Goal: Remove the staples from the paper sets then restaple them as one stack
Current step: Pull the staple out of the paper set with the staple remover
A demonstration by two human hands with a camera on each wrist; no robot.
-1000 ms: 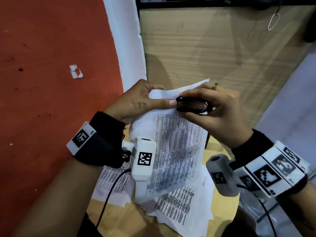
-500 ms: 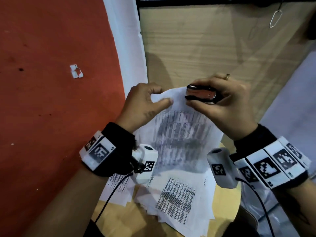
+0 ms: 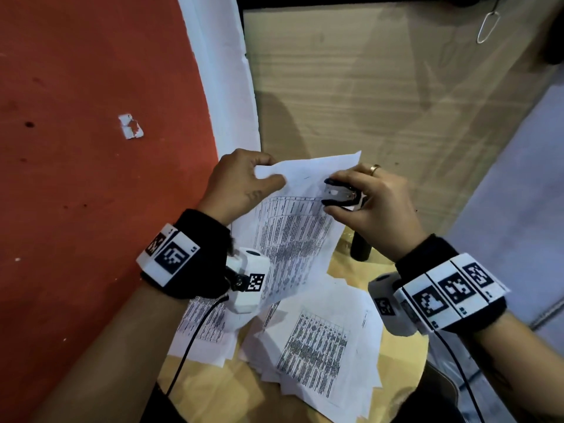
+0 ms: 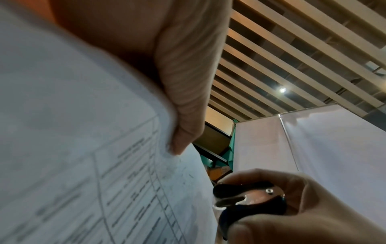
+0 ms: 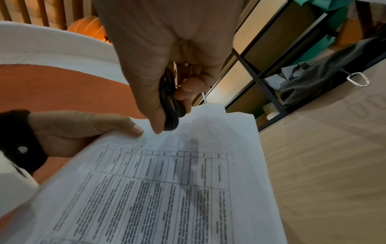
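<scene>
My left hand (image 3: 244,181) pinches the top left corner of a printed paper set (image 3: 293,227), thumb on top, and holds it up above the table. The same sheet (image 5: 167,189) fills the right wrist view, and the left thumb (image 4: 188,99) presses on the paper (image 4: 83,148) in the left wrist view. My right hand (image 3: 369,199) grips a black and metal staple remover (image 3: 341,195) over the upper part of the page; its claws (image 4: 229,200) stand slightly apart beside the paper's edge. No staple is visible.
More printed sheets (image 3: 314,346) lie loosely piled on a round wooden table (image 3: 213,389) below my hands. A black cylindrical object (image 3: 360,248) stands behind the held sheet. A pale wooden panel (image 3: 381,102) is ahead, red floor (image 3: 91,148) at left.
The right hand with the staple remover moved from the sheet's top edge down and right onto the page. The left hand shifted up and left, still pinching the corner.
</scene>
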